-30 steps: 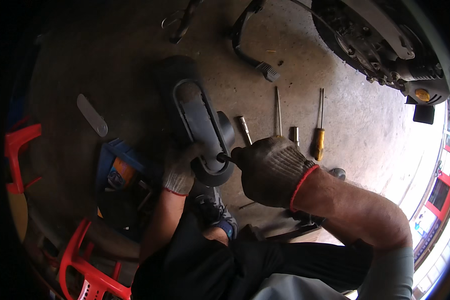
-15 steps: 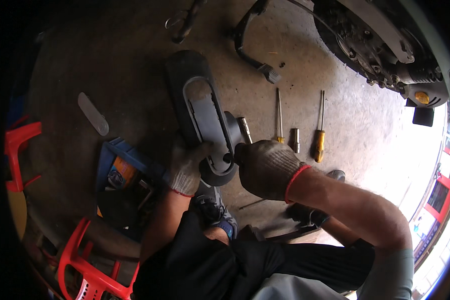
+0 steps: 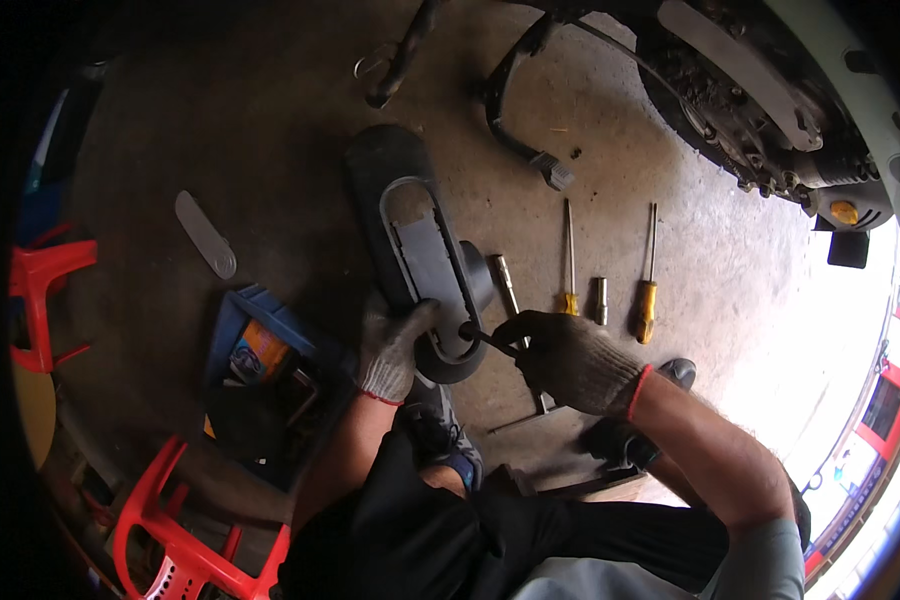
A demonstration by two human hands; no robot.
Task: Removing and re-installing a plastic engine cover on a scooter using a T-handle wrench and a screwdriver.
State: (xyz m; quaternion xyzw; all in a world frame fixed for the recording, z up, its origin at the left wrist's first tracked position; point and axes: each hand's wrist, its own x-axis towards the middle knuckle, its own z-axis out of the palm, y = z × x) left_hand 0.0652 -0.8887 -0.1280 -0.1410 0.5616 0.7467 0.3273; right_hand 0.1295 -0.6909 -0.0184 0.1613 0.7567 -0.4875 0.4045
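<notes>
A long, dark, round-ended motorcycle part (image 3: 432, 262), with a grey inset panel, is held tilted over the floor. My left hand (image 3: 390, 345), in a knitted glove with a red cuff, grips its lower left side, thumb lying on the panel. My right hand (image 3: 582, 362), gloved alike, is closed on a slim black rod-like piece (image 3: 498, 343). That piece's rounded dark end meets the lower end of the part; whether it sits in a hole I cannot tell. Just beyond my right fingers lies a long metal T-handle wrench (image 3: 508, 285).
Two yellow-handled screwdrivers (image 3: 648, 312) and a metal socket (image 3: 602, 300) lie to the right. A motorcycle (image 3: 740, 110) stands at the far right, its black stand (image 3: 500, 100) nearby. At left are a grey strip (image 3: 205, 235), a blue toolbox (image 3: 232, 315) and red chairs (image 3: 38, 300).
My right hand has drawn slightly away from the part, to the right and down, so the black piece now shows between them. The left hand keeps its grip. The whole view has shifted a little.
</notes>
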